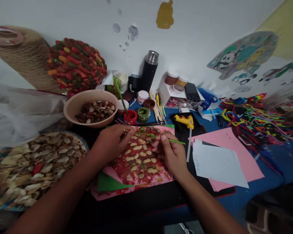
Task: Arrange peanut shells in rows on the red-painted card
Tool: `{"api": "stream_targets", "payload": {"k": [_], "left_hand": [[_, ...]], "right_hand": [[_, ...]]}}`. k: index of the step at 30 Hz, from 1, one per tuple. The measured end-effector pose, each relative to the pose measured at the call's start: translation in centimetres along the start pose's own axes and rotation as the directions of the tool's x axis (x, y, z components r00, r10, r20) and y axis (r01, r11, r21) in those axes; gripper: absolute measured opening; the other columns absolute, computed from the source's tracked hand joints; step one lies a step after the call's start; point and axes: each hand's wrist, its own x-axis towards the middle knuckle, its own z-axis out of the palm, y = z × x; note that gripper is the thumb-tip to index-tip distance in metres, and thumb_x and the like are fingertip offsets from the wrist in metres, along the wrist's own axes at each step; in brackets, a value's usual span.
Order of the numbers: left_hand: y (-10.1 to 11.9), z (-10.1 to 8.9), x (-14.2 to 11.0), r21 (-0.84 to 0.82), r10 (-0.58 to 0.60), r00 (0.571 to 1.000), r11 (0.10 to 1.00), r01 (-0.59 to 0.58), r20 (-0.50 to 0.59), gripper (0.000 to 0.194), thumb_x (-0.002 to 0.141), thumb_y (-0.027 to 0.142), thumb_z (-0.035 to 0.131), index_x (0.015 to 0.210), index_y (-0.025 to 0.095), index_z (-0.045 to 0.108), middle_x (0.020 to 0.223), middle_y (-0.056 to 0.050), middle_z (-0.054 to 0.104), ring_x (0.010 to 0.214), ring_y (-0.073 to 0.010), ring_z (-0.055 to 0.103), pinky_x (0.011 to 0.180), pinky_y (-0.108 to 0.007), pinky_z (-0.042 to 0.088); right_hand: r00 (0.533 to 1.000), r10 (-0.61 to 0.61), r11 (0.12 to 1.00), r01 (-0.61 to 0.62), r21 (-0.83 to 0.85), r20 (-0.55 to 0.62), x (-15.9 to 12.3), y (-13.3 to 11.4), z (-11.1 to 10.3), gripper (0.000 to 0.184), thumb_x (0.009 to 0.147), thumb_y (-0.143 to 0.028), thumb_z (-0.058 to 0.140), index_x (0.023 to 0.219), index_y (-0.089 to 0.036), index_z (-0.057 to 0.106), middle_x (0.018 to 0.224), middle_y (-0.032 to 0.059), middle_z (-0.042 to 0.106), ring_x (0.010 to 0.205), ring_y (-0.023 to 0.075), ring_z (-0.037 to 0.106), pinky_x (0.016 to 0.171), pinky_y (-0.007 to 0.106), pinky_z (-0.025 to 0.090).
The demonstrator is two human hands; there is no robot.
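Between the fingers and thumb of my right hand (172, 151) is a thin green paintbrush (177, 141), its tip pointing left over the paint-stained paper (119, 170). My left hand (113, 141) is closed in a pinch at the paper's upper left, on a small pale piece that looks like a peanut shell (126, 130). Several peanut shells (137, 148) lie in loose rows on the paper between my hands. A few near the brush tip carry green paint. Behind them stand an open jar of green paint (143, 114) and a red paint jar (130, 117) with another green brush (121, 97) in it.
At left are a basket of shells (86, 143) and a bowl (68, 109) of darker shells. A yellow glue gun (184, 121) lies behind my right hand. Pink paper (249, 162) and a white sheet (219, 165) are at right. A black flask (148, 71) stands by the wall.
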Motion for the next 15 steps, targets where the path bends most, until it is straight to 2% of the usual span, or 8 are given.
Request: {"api": "stream_targets", "payload": {"k": [3,6,11,15], "left_hand": [[-0.04,0.07,-0.02,0.008,0.008,1.0,1.0,-0.008,-0.001,0.044,0.104,0.047,0.048,0.107,0.021,0.084,0.115,-0.01,0.085,0.106,-0.0285,0.08,0.101,-0.042,0.061],[-0.07,0.11,-0.05,0.019,0.008,1.0,1.0,-0.009,0.007,0.045,0.105,0.047,0.048,0.109,0.021,0.083,0.116,-0.01,0.085,0.107,-0.0293,0.08,0.102,-0.044,0.061],[-0.21,0.11,-0.06,0.01,0.005,1.0,1.0,-0.005,0.005,0.046,0.106,0.05,0.047,0.109,0.022,0.084,0.115,-0.009,0.085,0.108,-0.0295,0.08,0.103,-0.044,0.061],[-0.39,0.15,-0.07,0.015,0.01,1.0,1.0,-0.01,0.008,0.046,0.106,0.051,0.047,0.11,0.023,0.083,0.116,-0.008,0.085,0.107,-0.0291,0.08,0.103,-0.044,0.061]], "right_hand": [[1.0,0.019,1.0,-0.019,-0.023,-0.01,-0.04,0.01,-0.29,0.039,0.108,-0.057,0.06,0.093,-0.023,0.072,0.079,0.0028,0.076,0.068,0.0178,0.073,0.064,0.029,0.06],[0.998,0.057,0.998,-0.057,0.0,-0.024,0.09,-0.01,-0.3,0.04,0.108,-0.059,0.06,0.094,-0.023,0.071,0.08,0.0032,0.077,0.066,0.0176,0.072,0.059,0.028,0.059],[1.0,0.006,0.999,-0.006,0.035,0.019,0.4,0.08,0.54,0.038,0.108,-0.057,0.06,0.097,-0.023,0.072,0.083,0.003,0.078,0.064,0.0159,0.072,0.059,0.027,0.059],[1.0,0.026,1.0,-0.026,-0.001,0.015,0.16,0.36,0.18,0.037,0.109,-0.056,0.06,0.097,-0.023,0.072,0.082,0.0028,0.076,0.067,0.0169,0.073,0.056,0.026,0.057]]}}
